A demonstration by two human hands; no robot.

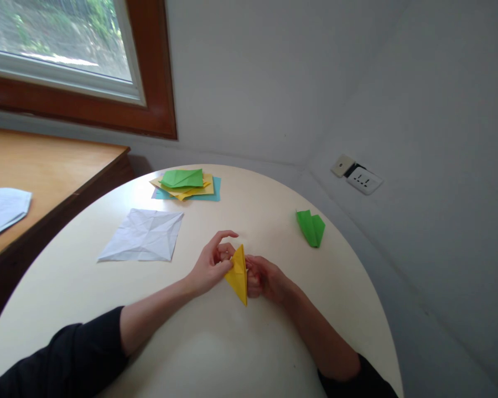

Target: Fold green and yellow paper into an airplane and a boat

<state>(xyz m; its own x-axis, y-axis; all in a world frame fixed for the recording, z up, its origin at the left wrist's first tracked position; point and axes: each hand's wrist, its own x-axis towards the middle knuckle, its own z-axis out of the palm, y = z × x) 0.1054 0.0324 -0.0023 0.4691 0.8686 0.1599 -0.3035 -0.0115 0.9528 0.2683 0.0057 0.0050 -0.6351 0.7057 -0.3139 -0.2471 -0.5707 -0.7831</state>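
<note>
1. Fingertips of both hands pinch a folded yellow paper, which stands on edge, pointed at top and bottom, just above the round cream table near its middle.
2. Left hand grips the paper's left side with thumb and lower fingers; its forefinger arches free above.
3. Right hand closes its curled fingers on the paper's right edge.
4. Both forearms lie on the table, dark sleeves pushed up.
5. Creased white sheet lies flat to the left.
6. Folded green paper rests to the right, well apart.
7. Stack of coloured papers, green on top, sits at the far edge.
</note>
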